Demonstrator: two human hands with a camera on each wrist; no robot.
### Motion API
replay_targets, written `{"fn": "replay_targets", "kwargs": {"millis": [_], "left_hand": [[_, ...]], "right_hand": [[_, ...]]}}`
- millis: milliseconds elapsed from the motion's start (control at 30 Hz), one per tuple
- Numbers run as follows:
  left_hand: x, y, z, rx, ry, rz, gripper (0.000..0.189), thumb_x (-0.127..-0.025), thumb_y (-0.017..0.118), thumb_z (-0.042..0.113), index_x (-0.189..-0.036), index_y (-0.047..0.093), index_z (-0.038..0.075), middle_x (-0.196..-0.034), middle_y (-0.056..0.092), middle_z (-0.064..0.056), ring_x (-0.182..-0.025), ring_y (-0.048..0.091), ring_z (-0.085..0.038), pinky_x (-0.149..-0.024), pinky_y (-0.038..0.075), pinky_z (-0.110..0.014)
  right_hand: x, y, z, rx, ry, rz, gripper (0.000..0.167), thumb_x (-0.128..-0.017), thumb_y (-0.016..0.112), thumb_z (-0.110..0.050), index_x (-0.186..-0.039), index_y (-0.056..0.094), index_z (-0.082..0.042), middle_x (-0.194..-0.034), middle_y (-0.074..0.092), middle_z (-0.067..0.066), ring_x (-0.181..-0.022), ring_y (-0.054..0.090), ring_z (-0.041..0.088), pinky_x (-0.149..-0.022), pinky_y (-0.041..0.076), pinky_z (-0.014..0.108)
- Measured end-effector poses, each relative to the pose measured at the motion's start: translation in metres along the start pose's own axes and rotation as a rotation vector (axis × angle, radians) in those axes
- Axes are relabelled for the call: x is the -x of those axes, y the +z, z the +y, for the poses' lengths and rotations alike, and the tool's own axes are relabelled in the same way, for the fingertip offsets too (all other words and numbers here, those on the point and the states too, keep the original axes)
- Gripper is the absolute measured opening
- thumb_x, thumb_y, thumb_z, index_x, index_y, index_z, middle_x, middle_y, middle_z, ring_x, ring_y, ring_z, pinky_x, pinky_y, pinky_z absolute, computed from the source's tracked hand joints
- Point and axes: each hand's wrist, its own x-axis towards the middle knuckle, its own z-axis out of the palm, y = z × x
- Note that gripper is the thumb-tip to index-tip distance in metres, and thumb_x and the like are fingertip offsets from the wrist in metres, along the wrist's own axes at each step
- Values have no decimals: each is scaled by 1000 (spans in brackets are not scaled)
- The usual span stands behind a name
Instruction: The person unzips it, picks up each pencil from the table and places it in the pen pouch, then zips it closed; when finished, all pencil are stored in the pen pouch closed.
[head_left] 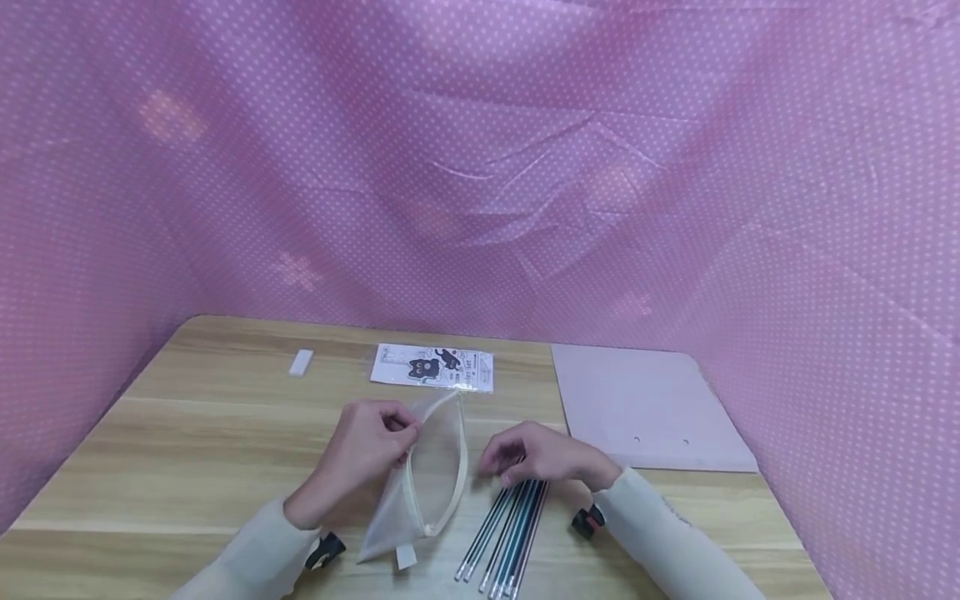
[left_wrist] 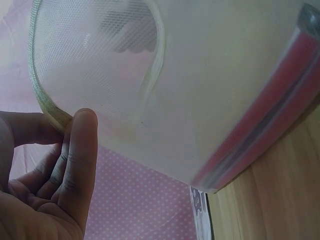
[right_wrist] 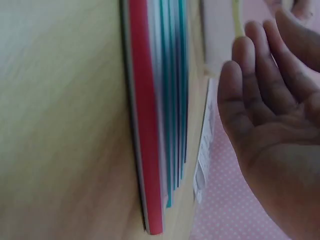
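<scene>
My left hand (head_left: 371,442) pinches the zip edge of a pale translucent mesh zip pouch (head_left: 392,510) between thumb and fingers. Its mouth gapes toward the right. My right hand (head_left: 546,454) hovers over the top ends of a bundle of pencils (head_left: 512,533), fingers loosely bent and gripping nothing. Those pencils lie on the table in teal and dark colours, eraser ends toward me. In the right wrist view a red pencil (right_wrist: 146,130) lies nearest. A red-and-dark striped pencil (left_wrist: 260,120) shows along the pouch in the left wrist view; whether inside or behind, I cannot tell.
A ruler set in a clear packet (head_left: 432,368) lies behind the pouch. Farther left is a small white block (head_left: 301,362). A pale pink folder or board (head_left: 645,408) covers the table's right side. Pink dotted cloth (head_left: 480,167) hangs around the wooden table (head_left: 210,442).
</scene>
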Motion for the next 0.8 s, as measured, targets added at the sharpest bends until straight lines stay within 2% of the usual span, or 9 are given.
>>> {"fn": "replay_targets", "kwargs": {"millis": [133,233,367,500,800], "left_hand": [[-1,0,0,-9,5,3,4,-85,73,6,-82,76,6,-72,73,-13,-51,63,-15,-47,56,-26],[-1,0,0,-4,3,-1,4,-86,72,6,-85,76,4,-72,73,-13,-52,63,-15,-48,57,-25],[0,-1,1,8,-5,5,4,-86,72,6,-85,76,4,-72,72,-14,-53,63,-16,-48,56,-26],[0,-2,2,12,-11,10,4,-85,72,6,-83,75,6,-72,72,-14,-53,64,-16,-48,57,-26],[-1,-2,-1,0,-11,11,4,-85,73,6,-82,75,6,-73,73,-15,-51,63,-16,-47,57,-26]], "right_hand": [[-4,5,1,111,4,-70,32,-84,74,0,-115,72,-10,-116,76,6,-108,70,14,-99,55,24],[-7,9,2,223,-23,-112,35,-82,76,-2,-115,73,-15,-115,76,-2,-108,67,4,-100,53,21],[-9,12,2,388,-74,-151,40,-79,78,-3,-116,73,-19,-113,74,-9,-105,64,-3,-97,53,17],[-8,15,0,534,-84,-166,46,-75,79,1,-114,74,-25,-104,71,-14,-100,59,-7,-94,51,14],[-8,19,-5,600,-79,-182,43,-74,72,9,-100,74,-26,-93,69,-15,-93,54,-6,-88,47,11]]}}
